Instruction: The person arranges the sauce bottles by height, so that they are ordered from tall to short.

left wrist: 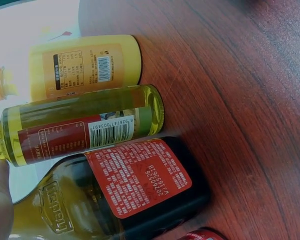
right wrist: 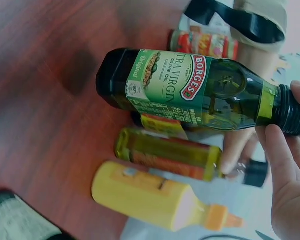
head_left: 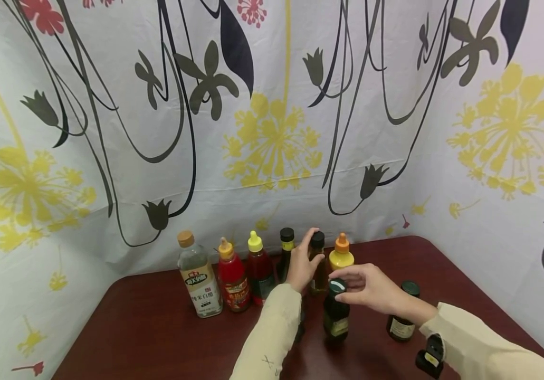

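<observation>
My left hand (head_left: 302,266) reaches into the back row and holds the neck of a slim bottle of yellow oil (left wrist: 85,125) with a black cap. This bottle stands upright. In front of it and a little to the right, my right hand (head_left: 371,287) pinches a dark green olive oil bottle (right wrist: 190,90) at its cap and neck, thumb on one side and fingers on the other. The olive oil bottle is upright, its green label showing in the right wrist view. A yellow squeeze bottle (head_left: 341,258) with an orange tip is right of the slim bottle.
Left of the slim bottle stand a dark bottle (left wrist: 135,185) with a red label, two red sauce bottles (head_left: 235,282) (head_left: 259,272) and a clear vinegar bottle (head_left: 200,279). A dark-capped jar (head_left: 402,316) is by my right forearm. Patterned cloth (head_left: 272,132) hangs behind the table (head_left: 124,327).
</observation>
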`<state>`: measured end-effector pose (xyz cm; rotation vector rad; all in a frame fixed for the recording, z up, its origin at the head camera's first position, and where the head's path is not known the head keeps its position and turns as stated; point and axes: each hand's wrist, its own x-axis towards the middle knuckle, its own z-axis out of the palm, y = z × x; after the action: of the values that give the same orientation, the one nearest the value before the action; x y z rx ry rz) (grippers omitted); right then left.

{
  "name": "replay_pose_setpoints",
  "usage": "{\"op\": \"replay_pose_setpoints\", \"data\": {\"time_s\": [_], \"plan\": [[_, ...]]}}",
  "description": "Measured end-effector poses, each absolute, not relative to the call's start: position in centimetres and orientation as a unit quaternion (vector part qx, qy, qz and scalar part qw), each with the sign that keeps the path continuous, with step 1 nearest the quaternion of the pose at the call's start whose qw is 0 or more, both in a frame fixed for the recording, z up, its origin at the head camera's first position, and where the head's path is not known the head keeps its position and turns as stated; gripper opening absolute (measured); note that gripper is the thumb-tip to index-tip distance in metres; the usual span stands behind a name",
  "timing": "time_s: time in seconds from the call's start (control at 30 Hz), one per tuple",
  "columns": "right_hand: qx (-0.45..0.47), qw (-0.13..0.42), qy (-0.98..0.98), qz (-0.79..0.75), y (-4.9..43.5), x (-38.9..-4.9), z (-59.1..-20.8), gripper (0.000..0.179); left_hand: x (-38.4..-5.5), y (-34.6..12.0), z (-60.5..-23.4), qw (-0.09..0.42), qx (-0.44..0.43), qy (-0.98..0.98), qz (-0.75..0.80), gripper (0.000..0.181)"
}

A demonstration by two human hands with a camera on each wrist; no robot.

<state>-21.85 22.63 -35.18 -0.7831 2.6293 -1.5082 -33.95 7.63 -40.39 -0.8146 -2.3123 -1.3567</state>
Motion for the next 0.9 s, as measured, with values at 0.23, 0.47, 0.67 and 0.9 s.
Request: {"op": "replay_pose_setpoints", "data": {"time_s": [0.23, 0.47, 0.67, 0.9], "plan": [[-0.245, -0.047, 0.851, -0.462, 24.0, -22.2, -33.3, 0.042, -33.9, 7.6, -40.4, 0.163, -0.284, -0.817, -0.475, 0.063], [-0.204, -0.104, 0.879, -0.418, 25.6, -22.7, -31.7, 0.042, -33.9, 7.6, -40.3, 0.144, -0.281, -0.823, -0.472, 0.064], [-0.167, -0.12, 0.889, -0.41, 27.2, -23.5, -30.9, 0.042, -33.8, 7.7, -40.3, 0.137, -0.28, -0.824, -0.474, 0.064], [-0.148, -0.14, 0.892, -0.403, 29.0, -24.8, -31.1, 0.042, -33.7, 7.7, -40.2, 0.138, -0.278, -0.825, -0.472, 0.064]]}}
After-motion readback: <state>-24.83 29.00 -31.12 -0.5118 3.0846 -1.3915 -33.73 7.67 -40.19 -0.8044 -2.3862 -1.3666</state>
